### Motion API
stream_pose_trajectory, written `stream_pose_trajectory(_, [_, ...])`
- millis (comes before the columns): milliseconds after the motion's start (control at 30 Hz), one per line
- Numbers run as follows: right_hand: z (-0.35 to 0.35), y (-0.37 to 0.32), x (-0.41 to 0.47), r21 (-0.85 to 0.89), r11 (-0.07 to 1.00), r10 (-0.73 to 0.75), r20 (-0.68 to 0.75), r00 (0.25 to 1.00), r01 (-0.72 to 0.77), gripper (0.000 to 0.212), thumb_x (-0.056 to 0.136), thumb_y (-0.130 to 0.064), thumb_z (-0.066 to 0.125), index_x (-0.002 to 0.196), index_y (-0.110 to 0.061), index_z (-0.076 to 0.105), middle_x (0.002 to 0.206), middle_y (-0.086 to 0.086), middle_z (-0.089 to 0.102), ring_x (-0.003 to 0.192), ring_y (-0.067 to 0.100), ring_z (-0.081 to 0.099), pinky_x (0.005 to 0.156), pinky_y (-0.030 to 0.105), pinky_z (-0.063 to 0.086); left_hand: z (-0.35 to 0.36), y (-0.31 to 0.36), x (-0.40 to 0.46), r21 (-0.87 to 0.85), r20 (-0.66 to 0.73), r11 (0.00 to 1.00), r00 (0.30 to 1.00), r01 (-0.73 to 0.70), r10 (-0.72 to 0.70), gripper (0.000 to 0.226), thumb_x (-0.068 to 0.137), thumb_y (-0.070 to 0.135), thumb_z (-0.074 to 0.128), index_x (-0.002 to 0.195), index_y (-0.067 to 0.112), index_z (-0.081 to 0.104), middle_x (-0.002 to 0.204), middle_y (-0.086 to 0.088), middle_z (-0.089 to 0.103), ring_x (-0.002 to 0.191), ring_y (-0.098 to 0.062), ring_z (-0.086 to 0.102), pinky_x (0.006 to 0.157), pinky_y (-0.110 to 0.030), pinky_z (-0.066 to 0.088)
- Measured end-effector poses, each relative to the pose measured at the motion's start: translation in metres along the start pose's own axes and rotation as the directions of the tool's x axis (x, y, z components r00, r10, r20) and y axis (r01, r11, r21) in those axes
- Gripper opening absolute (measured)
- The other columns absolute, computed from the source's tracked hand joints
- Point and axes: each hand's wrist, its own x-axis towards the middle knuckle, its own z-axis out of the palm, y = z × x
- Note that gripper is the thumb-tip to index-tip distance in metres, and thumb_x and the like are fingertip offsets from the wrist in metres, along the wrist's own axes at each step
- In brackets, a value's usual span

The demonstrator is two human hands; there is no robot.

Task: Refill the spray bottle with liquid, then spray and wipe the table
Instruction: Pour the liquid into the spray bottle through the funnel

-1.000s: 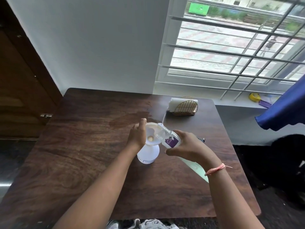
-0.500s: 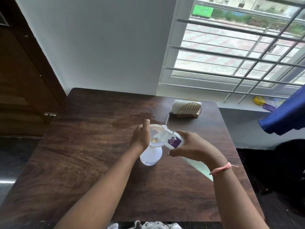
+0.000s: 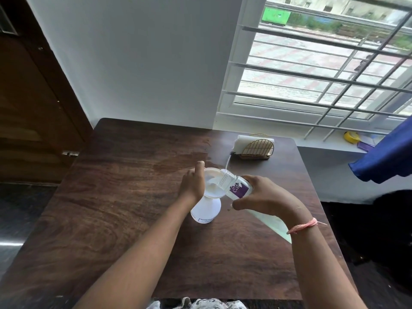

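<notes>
A white spray bottle body (image 3: 206,210) stands uncapped on the dark wooden table (image 3: 116,210), with a white funnel (image 3: 211,182) set in its neck. My left hand (image 3: 192,182) grips the funnel's left rim, thumb raised. My right hand (image 3: 265,196) holds a clear bottle with a purple label (image 3: 236,186), tipped so its open mouth lies over the funnel. A pale green cloth (image 3: 273,223) lies on the table under my right forearm.
A gold wire holder with white napkins (image 3: 254,146) stands at the table's far right, a thin white tube (image 3: 227,162) beside it. A wet patch (image 3: 178,162) marks the wood behind the funnel. A windowsill holds a yellow tape measure (image 3: 351,137). Blue fabric (image 3: 388,161) hangs at right.
The clear bottle's mouth has tipped further over the funnel. The view has shifted slightly; both hands stay at the bottle and funnel.
</notes>
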Motion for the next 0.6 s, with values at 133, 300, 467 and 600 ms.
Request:
stream_pose_trajectory(133, [0.0004,0.0008,-0.0011,-0.004,1.0,0.006,-0.007,1.0,-0.006,0.045,0.045,-0.052,0.07,0.088,-0.046,0.058,0.076,-0.017,0.067,0.07,0.004,0.063,0.068,0.029,0.056,-0.0008,-0.0002,-0.0003,0.013,0.002,1.0,1.0,-0.023,0.023,0.066,0.075,0.062,0.02,0.059,0.009,0.055,0.071,-0.014,0.064,0.079,-0.033,0.06,0.073,-0.042,0.046])
stream_pose_trajectory(300, [0.0004,0.001,-0.0023,-0.006,1.0,0.014,-0.005,1.0,-0.014,0.052,0.045,-0.053,0.072,0.095,-0.043,0.059,0.086,-0.014,0.07,0.075,0.007,0.065,0.076,0.037,0.059,-0.001,-0.0011,-0.0006,0.02,-0.014,0.999,1.0,-0.027,0.027,0.069,0.077,0.06,0.02,0.069,0.004,0.06,0.067,-0.006,0.06,0.076,-0.029,0.059,0.072,-0.039,0.045])
stream_pose_trajectory(467, [0.0004,0.0006,-0.0046,-0.003,1.0,0.022,0.002,1.0,-0.022,0.055,0.046,-0.053,0.072,0.098,-0.039,0.061,0.089,-0.014,0.069,0.077,0.008,0.065,0.079,0.038,0.059,-0.0011,-0.0023,-0.0005,0.024,-0.002,0.999,0.999,-0.036,0.036,0.074,0.078,0.058,0.019,0.075,-0.002,0.062,0.079,-0.018,0.066,0.081,-0.032,0.061,0.074,-0.042,0.048])
stream_pose_trajectory(600, [0.0009,0.0002,-0.0066,-0.008,1.0,0.028,-0.002,1.0,-0.028,0.057,0.046,-0.053,0.071,0.1,-0.036,0.062,0.089,-0.013,0.07,0.077,0.009,0.065,0.079,0.038,0.059,-0.0011,-0.0036,-0.0006,0.033,-0.008,0.999,0.999,-0.038,0.038,0.073,0.078,0.058,0.019,0.074,-0.001,0.062,0.077,-0.016,0.065,0.08,-0.032,0.061,0.074,-0.041,0.047])
